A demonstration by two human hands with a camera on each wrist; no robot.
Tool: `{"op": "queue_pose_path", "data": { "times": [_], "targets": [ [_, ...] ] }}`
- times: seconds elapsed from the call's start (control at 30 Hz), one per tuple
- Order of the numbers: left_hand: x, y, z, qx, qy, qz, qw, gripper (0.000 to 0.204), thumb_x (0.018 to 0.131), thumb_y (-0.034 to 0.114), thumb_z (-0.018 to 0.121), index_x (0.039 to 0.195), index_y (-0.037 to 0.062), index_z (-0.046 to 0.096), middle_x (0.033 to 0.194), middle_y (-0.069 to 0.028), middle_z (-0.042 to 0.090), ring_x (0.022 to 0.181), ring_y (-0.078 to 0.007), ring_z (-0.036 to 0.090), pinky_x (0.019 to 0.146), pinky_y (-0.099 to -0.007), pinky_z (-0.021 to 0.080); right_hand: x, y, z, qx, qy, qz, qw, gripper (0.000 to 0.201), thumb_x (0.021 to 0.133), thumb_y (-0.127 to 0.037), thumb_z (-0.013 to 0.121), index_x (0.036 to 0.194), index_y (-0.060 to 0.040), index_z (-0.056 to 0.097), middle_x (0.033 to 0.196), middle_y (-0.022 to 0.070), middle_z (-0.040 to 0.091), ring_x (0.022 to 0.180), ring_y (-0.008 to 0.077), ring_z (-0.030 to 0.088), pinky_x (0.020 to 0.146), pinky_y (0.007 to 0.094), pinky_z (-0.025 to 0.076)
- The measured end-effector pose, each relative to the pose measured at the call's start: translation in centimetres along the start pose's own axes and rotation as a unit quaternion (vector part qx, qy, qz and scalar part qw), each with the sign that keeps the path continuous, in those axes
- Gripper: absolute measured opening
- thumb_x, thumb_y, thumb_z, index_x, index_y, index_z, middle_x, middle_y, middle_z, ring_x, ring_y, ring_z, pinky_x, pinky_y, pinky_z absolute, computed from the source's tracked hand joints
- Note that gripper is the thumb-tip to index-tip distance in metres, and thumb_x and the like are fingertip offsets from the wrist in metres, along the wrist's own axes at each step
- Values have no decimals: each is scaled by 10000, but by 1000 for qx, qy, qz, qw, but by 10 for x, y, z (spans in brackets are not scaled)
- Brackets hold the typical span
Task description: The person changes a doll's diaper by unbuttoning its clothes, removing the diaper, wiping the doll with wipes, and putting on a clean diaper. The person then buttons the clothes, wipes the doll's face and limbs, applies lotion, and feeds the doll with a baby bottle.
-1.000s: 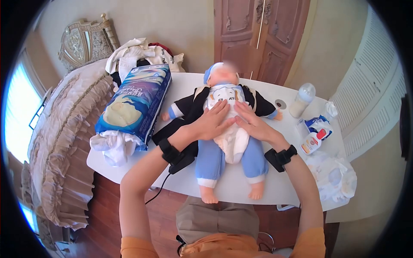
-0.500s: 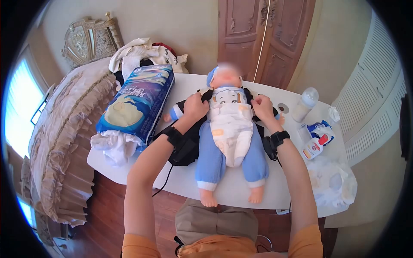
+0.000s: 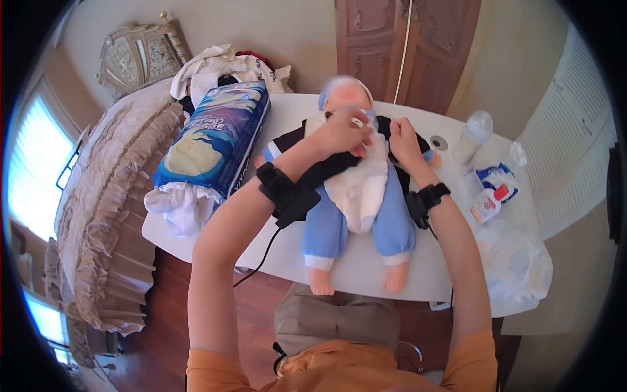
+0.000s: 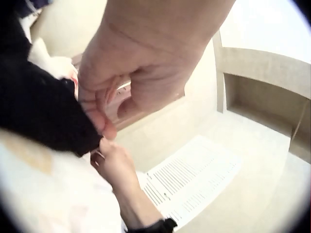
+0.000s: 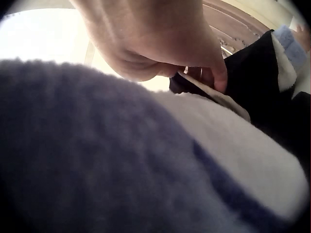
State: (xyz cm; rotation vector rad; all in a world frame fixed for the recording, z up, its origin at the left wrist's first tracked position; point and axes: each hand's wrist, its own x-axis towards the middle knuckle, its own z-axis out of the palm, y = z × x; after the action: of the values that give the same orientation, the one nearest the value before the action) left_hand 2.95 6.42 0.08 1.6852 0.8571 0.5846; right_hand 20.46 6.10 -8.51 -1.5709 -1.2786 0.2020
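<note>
1. Doll [image 3: 390, 212] lies face up on the white tabletop [image 3: 261, 242], head away from the person, feet at the near edge; dressed in blue, with a diaper [image 3: 361, 196] over its front.
2. Left hand [image 3: 341, 135] pinches the edge of the doll's black jacket [image 3: 328, 168], drawing that side across the chest.
3. Right hand [image 3: 404, 142] grips the jacket's opposite edge, fingers curled, beside the chest. Hands near each other; in the head view a gap shows between them.
4. Step in hand, my judgement: closing the jacket front. Next move probably calls for the two edges to meet at mid-chest, diaper kept flat beneath.
5. Surface, person's left: blue diaper pack [image 3: 209, 140], white bundle [image 3: 183, 208] at its near end.
6. Surface, person's right: feeding bottle [image 3: 471, 136], blue-and-white packet [image 3: 499, 178], small red-capped bottle [image 3: 486, 205], clear plastic bag [image 3: 513, 268].
7. Room: ruffled bed [image 3: 104, 202] at left, heaped cloth [image 3: 215, 68] behind the pack, pinkish carved doors [image 3: 408, 49] beyond, white louvred shutter [image 3: 565, 144] at right, reddish wood floor [image 3: 176, 287].
</note>
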Motion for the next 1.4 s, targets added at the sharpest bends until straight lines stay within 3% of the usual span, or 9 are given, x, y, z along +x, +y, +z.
{"op": "queue_pose_path", "data": {
  "times": [0.1,0.17,0.4,0.6,0.73,0.8,1.07,1.13,1.4],
  "targets": [
    [-1,-2,25,170,-90,70,979,260,790,172,560,971,-11,522,815,-111,596,662,-169,593,623,-280,471,10,1,-11,70,-42,56,995,225,840,-174,432,894,36,492,848,218,556,840,323,543,728,363,410],
    [5,-16,37,419,-95,396,811,271,780,244,570,939,25,569,902,-101,587,888,-220,555,808,-362,399,16,10,-14,79,-110,69,988,262,858,-203,408,921,41,481,853,191,565,830,280,544,744,352,408],
    [-17,-17,47,516,-150,329,777,347,735,401,570,837,69,593,927,-58,557,1013,-225,486,967,-538,188,4,-10,-41,121,-266,131,947,340,740,-158,602,985,32,460,877,99,511,782,137,478,661,253,401],
    [-26,-19,37,558,-123,378,728,423,709,486,550,809,76,587,876,-39,562,963,-191,508,964,-603,144,14,2,-46,42,-219,165,961,463,592,-113,690,949,100,485,862,226,571,771,278,587,632,340,466],
    [-26,-19,40,532,-126,345,763,377,728,430,556,806,62,577,870,-71,556,927,-222,521,927,-507,271,19,-14,-59,-152,-265,69,950,366,641,-200,670,864,73,570,862,260,583,857,326,582,683,361,459],
    [-25,-17,36,474,-33,346,809,361,733,394,562,833,48,569,890,-90,550,917,-251,519,895,-469,315,21,-17,-54,-38,-144,55,987,235,737,-196,603,774,35,580,682,97,585,626,137,570,549,257,438],
    [31,-36,-33,456,311,92,829,451,706,336,591,1008,2,560,1010,-195,551,934,-342,528,826,-367,419,4,-58,-19,228,-308,-178,906,390,826,-191,553,1126,37,450,995,63,554,866,130,544,722,257,438],
    [35,-38,-42,438,134,-40,888,428,663,283,593,934,-47,558,965,-256,554,932,-356,540,790,-405,438,2,-59,-26,114,-255,-69,958,213,774,-133,585,910,31,596,890,94,615,801,158,583,688,282,452],
    [31,-45,-52,256,296,44,919,219,684,169,522,673,-31,610,725,-245,584,736,-349,594,715,-376,473,-8,-10,-8,-230,-106,55,966,299,590,-229,683,632,37,552,701,189,600,699,284,604,630,349,472]
  ]
}}
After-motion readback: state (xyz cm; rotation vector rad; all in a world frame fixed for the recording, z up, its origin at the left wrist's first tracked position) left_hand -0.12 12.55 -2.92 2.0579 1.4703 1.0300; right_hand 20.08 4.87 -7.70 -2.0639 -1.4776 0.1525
